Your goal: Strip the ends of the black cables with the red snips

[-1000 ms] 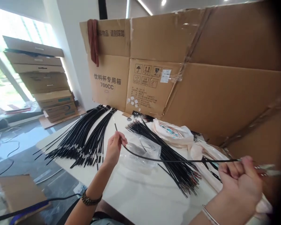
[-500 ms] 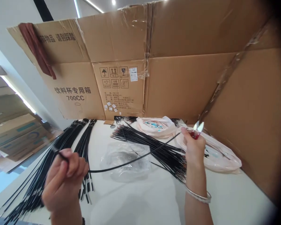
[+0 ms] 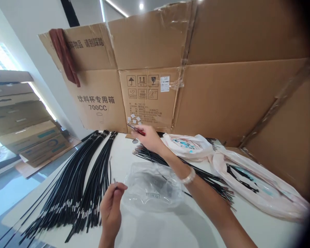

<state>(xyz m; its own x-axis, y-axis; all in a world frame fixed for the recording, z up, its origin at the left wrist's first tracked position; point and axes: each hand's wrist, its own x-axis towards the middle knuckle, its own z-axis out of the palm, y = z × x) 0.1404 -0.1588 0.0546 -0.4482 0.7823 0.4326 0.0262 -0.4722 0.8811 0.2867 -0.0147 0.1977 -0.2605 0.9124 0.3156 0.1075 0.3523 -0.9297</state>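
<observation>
My left hand (image 3: 112,203) is low at the centre-left, its thumb and fingers pinched on the end of a black cable (image 3: 115,182), with a pale tip poking up. Near the cardboard's printed panel, my right hand (image 3: 148,137) grips red-handled snips (image 3: 138,130), which point left toward small white stickers (image 3: 134,119) on the cardboard. Black cables (image 3: 74,179) lie in bundles left of my left hand. Beneath my right forearm is another bundle (image 3: 155,156), partly covered. A clear plastic bag (image 3: 152,189) rests on the table between my hands.
Tall cardboard (image 3: 150,44) stands behind the white table (image 3: 155,230). A white bag (image 3: 188,146) with small blue-and-white pieces lies at the back, and a longer white bag (image 3: 263,193) at the right. A dark red cloth (image 3: 64,57) hangs on the cardboard. Boxes (image 3: 36,137) are stacked at the far left.
My right hand has swung left and up with the snips, letting go of the cable it held. My left hand has moved right. The view has turned left.
</observation>
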